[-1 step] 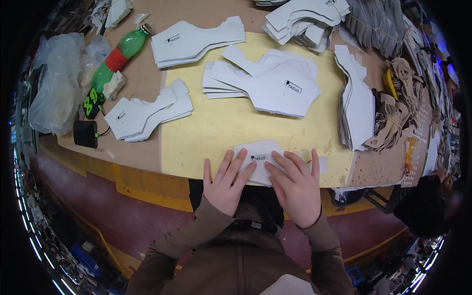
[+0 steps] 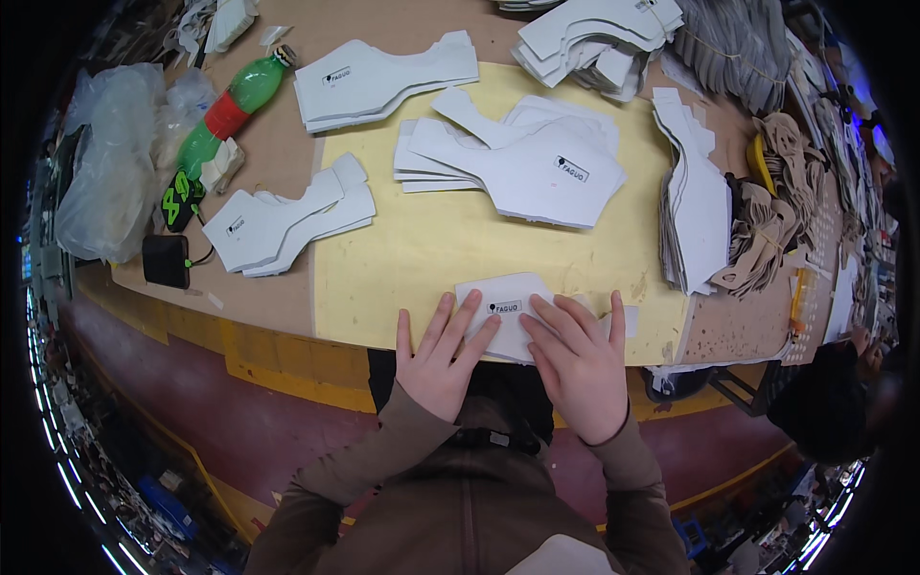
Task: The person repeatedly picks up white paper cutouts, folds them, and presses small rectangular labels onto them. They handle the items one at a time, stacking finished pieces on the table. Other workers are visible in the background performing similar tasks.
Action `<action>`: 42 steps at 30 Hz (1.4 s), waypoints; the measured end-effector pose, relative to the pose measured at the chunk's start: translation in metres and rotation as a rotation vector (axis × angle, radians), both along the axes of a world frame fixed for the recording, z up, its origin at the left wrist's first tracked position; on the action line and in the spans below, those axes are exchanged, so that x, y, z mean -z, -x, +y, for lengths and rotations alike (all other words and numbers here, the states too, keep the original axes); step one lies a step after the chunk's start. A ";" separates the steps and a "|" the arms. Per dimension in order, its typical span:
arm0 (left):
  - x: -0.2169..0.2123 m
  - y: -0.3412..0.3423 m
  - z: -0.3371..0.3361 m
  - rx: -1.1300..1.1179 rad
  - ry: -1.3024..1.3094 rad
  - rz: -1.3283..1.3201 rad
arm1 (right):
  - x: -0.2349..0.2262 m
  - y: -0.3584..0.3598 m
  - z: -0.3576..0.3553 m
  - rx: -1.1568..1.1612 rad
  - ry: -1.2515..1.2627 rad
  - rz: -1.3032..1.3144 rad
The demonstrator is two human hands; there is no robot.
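A white cut shoe-upper piece [image 2: 505, 287] with a small printed label lies at the table's front edge. My left hand [image 2: 439, 359] rests flat on its left side, fingers spread and fingertips close to the label. Over its right side lies my right hand [image 2: 580, 359], also flat with fingers apart, covering part of the piece. Both hands are open and grip nothing. Just beyond them sits a loose stack of similar white pieces [image 2: 551, 163] on the yellow sheet [image 2: 422, 259].
More white stacks lie at left [image 2: 254, 230], far left [image 2: 374, 81] and right [image 2: 700, 201]. A green bottle [image 2: 251, 88], plastic bag [image 2: 110, 172] and black device [image 2: 166, 261] stand at left. Tan pieces [image 2: 767, 230] and grey bundles [image 2: 738, 43] fill the right. Another person [image 2: 824, 402] is at right.
My right hand has shifted very slightly to the right over the white piece. My left hand and the stacks stay where they were.
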State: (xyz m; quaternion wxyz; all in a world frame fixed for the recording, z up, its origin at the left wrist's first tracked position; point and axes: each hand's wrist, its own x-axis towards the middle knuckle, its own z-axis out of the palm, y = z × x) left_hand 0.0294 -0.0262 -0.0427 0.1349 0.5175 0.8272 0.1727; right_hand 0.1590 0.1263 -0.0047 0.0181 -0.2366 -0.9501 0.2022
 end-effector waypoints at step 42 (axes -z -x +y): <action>-0.031 0.016 0.036 -0.059 -0.592 -0.890 | 0.000 -0.020 0.030 0.121 0.305 0.522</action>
